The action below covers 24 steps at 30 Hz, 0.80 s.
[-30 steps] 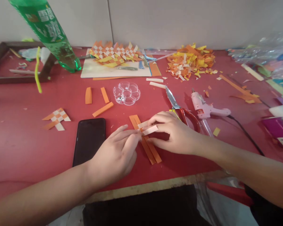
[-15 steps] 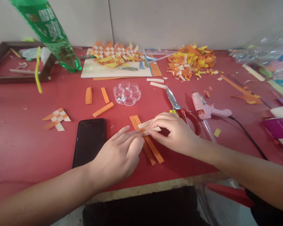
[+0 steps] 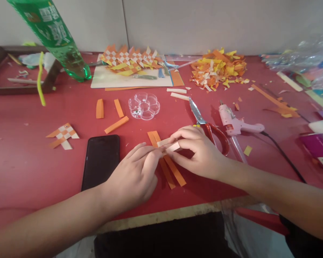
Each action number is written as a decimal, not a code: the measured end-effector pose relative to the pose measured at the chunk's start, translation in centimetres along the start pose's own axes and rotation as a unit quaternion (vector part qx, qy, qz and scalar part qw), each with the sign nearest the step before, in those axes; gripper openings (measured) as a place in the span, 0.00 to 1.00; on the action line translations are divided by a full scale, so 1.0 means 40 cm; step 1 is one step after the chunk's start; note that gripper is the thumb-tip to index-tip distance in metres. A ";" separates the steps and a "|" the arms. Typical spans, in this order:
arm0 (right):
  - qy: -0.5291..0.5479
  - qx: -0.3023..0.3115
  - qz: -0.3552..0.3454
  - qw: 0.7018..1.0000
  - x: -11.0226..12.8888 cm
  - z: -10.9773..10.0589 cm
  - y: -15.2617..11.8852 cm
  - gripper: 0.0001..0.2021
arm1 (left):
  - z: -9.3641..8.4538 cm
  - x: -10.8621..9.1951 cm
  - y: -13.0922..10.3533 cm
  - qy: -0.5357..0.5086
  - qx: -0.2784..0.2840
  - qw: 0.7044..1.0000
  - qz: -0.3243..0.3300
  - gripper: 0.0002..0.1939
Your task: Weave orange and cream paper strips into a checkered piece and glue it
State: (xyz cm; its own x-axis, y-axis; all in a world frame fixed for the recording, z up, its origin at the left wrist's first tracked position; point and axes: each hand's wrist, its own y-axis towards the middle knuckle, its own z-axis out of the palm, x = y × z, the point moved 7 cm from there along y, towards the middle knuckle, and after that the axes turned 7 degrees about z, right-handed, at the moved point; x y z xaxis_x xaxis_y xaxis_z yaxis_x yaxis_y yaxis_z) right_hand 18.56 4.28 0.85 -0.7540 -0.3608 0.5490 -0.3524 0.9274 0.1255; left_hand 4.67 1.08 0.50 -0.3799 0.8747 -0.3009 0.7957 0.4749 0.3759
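Note:
Two orange paper strips [image 3: 174, 170] lie slanted on the red table, with cream paper strips [image 3: 173, 147] crossing them. My right hand [image 3: 197, 150] pinches a cream strip between thumb and fingers. From the left, my left hand [image 3: 140, 172] has its thumb and fingertips pressed together at the crossing, on the same cream strip. The fingers partly hide where the strips overlap. Beside my left hand lies a black phone [image 3: 101, 161].
Red-handled scissors [image 3: 218, 138] and a pink glue gun [image 3: 238, 125] lie right of my hands. Beyond are a clear flower-shaped tray [image 3: 144, 106], woven paper fish [image 3: 129, 59], paper scraps [image 3: 218, 70] and a green bottle [image 3: 54, 39]. A woven piece [image 3: 64, 135] lies left.
The cream strip between my fingers has tilted and lifted a little. My left fingers have drawn closer together, and the lower ends of the orange strips have shifted slightly left.

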 end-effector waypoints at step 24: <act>-0.158 -0.085 0.043 0.983 -0.019 0.002 -0.020 0.13 | 0.013 -0.004 0.011 0.035 0.079 0.996 0.007 0.24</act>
State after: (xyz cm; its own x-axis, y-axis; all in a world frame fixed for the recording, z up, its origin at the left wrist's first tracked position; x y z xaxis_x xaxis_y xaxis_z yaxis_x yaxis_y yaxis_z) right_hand 19.37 3.82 0.27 -0.9208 -0.2690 0.2825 -0.2034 0.9491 0.2407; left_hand 5.32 1.09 0.24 -0.3949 0.8888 -0.2327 0.8637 0.4455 0.2357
